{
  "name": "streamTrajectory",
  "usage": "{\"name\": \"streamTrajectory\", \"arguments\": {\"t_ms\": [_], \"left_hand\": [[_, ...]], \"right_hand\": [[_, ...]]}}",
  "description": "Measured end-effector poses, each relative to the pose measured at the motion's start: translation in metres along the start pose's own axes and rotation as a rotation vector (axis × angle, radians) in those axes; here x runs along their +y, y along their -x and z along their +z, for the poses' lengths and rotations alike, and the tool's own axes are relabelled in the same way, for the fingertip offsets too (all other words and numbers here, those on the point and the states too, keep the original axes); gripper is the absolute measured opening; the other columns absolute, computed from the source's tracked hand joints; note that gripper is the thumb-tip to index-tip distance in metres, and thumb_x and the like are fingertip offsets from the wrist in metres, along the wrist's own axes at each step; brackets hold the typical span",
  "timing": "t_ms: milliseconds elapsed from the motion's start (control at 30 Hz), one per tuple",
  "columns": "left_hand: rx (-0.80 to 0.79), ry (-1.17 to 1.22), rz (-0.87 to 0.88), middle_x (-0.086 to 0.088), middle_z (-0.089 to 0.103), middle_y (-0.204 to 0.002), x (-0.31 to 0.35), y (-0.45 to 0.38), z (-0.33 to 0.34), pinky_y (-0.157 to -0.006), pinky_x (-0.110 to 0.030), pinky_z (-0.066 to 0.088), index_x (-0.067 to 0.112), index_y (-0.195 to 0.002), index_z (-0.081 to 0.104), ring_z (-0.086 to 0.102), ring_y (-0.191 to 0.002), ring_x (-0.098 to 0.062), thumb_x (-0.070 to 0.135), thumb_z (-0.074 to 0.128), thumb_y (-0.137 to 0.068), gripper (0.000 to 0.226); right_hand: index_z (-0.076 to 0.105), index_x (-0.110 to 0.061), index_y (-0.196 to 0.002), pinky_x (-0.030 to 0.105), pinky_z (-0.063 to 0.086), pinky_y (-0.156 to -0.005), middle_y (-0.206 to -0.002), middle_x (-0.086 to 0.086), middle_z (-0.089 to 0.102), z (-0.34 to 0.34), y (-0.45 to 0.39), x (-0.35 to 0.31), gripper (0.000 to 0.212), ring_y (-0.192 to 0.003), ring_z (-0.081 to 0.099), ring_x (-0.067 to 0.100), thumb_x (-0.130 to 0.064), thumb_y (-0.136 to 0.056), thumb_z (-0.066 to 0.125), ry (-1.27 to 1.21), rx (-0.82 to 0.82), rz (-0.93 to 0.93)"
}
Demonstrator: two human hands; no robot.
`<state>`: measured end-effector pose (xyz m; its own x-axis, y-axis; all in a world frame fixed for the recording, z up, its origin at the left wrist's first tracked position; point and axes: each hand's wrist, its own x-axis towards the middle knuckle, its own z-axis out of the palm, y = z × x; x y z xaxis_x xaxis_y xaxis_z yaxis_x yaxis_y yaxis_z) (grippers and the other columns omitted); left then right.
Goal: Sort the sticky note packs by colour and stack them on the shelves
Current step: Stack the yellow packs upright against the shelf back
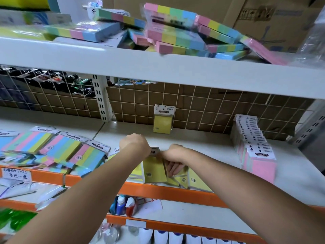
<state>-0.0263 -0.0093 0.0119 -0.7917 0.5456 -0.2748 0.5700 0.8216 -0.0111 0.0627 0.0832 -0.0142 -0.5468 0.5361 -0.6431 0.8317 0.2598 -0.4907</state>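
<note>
Showing the middle shelf [202,143], front edge: a cluster of yellow packs [153,170] stands and leans just behind the orange lip [172,191]. I see the nearest pack upright, long axis vertical, its white header card [154,150] at the top and mostly hidden between my wrists. The packs to its right tilt against one another; their count is unclear.

My right hand [173,162] reaches down over the cluster, fingers [173,170] curled into the gap between packs and touching them; whether it clasps one I cannot tell. My left hand [134,143] is turned away from the camera, just left of and above the header card; its fingers are hidden, so its grip cannot be judged.

One yellow pack [162,121] stands upright against the wire grid [202,110] behind. A row of pink packs [253,147] stands on edge at right, running front to back. Striped packs [58,150] lie flat and jumbled at left; more striped packs [175,32] are heaped on the top shelf [158,67], blurred. Lower shelves hold bottles [125,205], partly cut off.
</note>
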Motion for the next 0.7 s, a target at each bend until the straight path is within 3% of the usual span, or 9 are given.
{"name": "streamTrajectory", "arguments": {"t_ms": [100, 200, 267, 367, 467, 600, 700], "left_hand": [[-0.099, 0.140, -0.020, -0.001, 0.063, -0.066, 0.002, 0.001, -0.002, -0.058, -0.020, 0.047, 0.008, -0.083, 0.055, 0.066, -0.064, -0.021, 0.031, 0.047, -0.092, 0.026], [-0.207, 0.267, -0.036, -0.009, 0.066, -0.050, 0.007, 0.004, -0.007, -0.059, -0.019, 0.051, 0.002, -0.076, 0.056, 0.067, -0.050, -0.020, 0.024, 0.043, -0.092, 0.031], [-0.219, 0.299, -0.027, -0.012, 0.063, -0.046, 0.011, 0.002, -0.009, -0.059, -0.020, 0.052, -0.001, -0.073, 0.055, 0.065, -0.046, -0.021, 0.018, 0.039, -0.092, 0.031], [-0.220, 0.366, -0.012, -0.015, 0.060, -0.045, 0.014, -0.002, -0.014, -0.063, -0.027, 0.056, -0.002, -0.071, 0.053, 0.063, -0.048, -0.025, 0.020, 0.047, -0.093, 0.031], [-0.172, 0.461, 0.030, -0.019, 0.061, -0.062, 0.014, -0.012, -0.018, -0.061, -0.034, 0.056, -0.004, -0.078, 0.056, 0.061, -0.051, -0.028, 0.011, 0.042, -0.093, 0.026], [-0.126, 0.636, 0.078, -0.020, 0.064, -0.089, 0.010, -0.027, -0.019, -0.063, -0.035, 0.055, 0.002, -0.120, 0.054, 0.061, -0.067, -0.031, 0.011, 0.038, -0.096, 0.030], [-0.063, 0.771, 0.116, -0.013, 0.061, -0.115, 0.011, -0.034, -0.022, -0.080, -0.039, 0.055, 0.013, -0.138, 0.044, 0.063, -0.100, -0.035, 0.012, 0.038, -0.099, 0.040]], "right_hand": [[0.056, 0.008, -0.085, 0.029, 0.057, -0.056, -0.077, 0.021, 0.067, 0.000, 0.000, -0.001, 0.061, -0.050, 0.065, 0.024, -0.053, -0.091, 0.053, -0.021, -0.022, 0.017], [0.049, 0.011, -0.116, 0.028, 0.056, -0.055, -0.087, 0.022, 0.064, -0.001, 0.002, -0.003, 0.057, -0.055, 0.064, 0.024, -0.043, -0.098, 0.047, -0.084, -0.080, 0.024], [0.041, 0.009, -0.131, 0.029, 0.056, -0.057, -0.080, 0.019, 0.064, -0.003, 0.003, -0.006, 0.057, -0.055, 0.063, 0.023, -0.040, -0.101, 0.041, -0.106, -0.109, 0.021], [0.040, 0.004, -0.133, 0.030, 0.055, -0.061, -0.076, 0.015, 0.063, -0.008, 0.003, -0.010, 0.064, -0.057, 0.064, 0.023, -0.050, -0.099, 0.039, -0.092, -0.128, 0.011], [0.045, 0.001, -0.127, 0.031, 0.056, -0.064, -0.078, 0.013, 0.064, -0.016, 0.001, -0.011, 0.060, -0.058, 0.065, 0.022, -0.051, -0.097, 0.044, -0.071, -0.060, -0.032], [0.047, -0.009, -0.112, 0.030, 0.057, -0.063, -0.095, 0.009, 0.060, -0.030, -0.003, -0.006, 0.049, -0.064, 0.063, 0.018, -0.053, -0.091, 0.054, -0.095, 0.080, -0.115], [0.047, -0.012, -0.111, 0.028, 0.056, -0.062, -0.096, 0.008, 0.060, -0.038, -0.006, -0.002, 0.042, -0.066, 0.062, 0.016, -0.048, -0.093, 0.056, -0.196, 0.001, -0.152]]}}
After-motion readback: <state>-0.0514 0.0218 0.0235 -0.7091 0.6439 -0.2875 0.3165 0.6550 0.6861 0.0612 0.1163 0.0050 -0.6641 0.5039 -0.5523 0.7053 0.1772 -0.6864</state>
